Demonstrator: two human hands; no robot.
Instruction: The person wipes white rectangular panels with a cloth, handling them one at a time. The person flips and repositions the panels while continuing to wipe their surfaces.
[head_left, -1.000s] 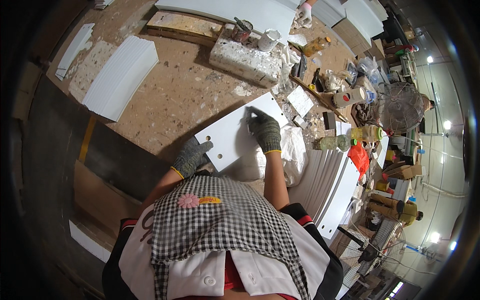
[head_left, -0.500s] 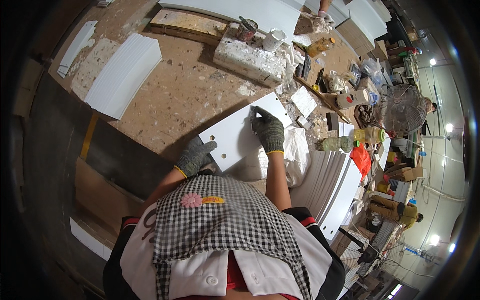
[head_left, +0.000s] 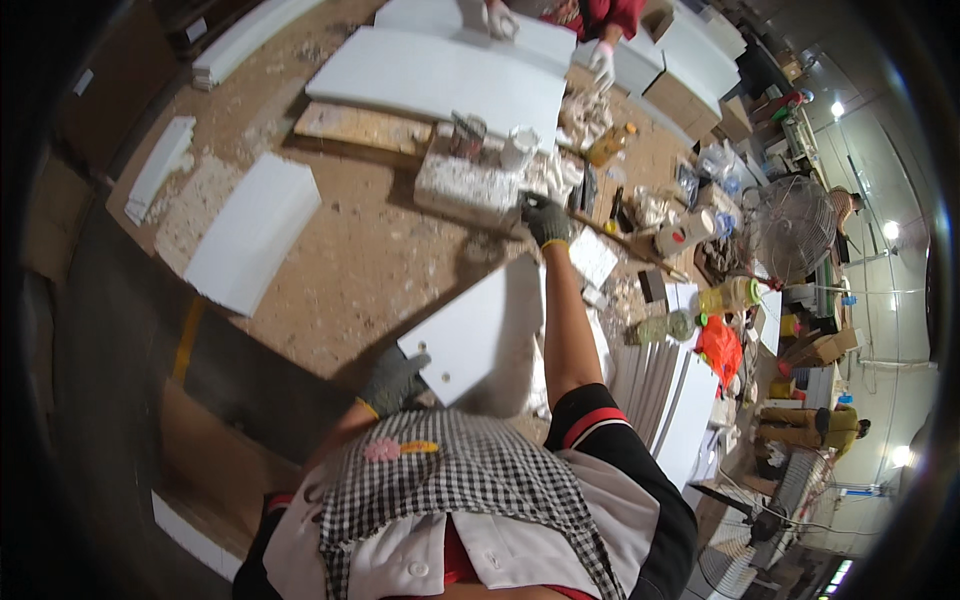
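1. Left hand (head_left: 393,381), in a grey knit glove with a yellow cuff, is gripping the near left corner of a flat white board (head_left: 480,335); fingers curled over its edge
2. Board: smooth, rectangular, small drilled holes near the corner, lying on the near side of a dusty brown worktable (head_left: 360,250)
3. Right hand (head_left: 546,218), same kind of glove, is reaching far ahead, fingers bent and close together, resting on a rough, crumbly white block (head_left: 470,188); cannot tell whether it is grasping anything
4. On the block: two metal cans (head_left: 468,134)
5. Far left: one thick white slab (head_left: 254,230), matte, lying flat
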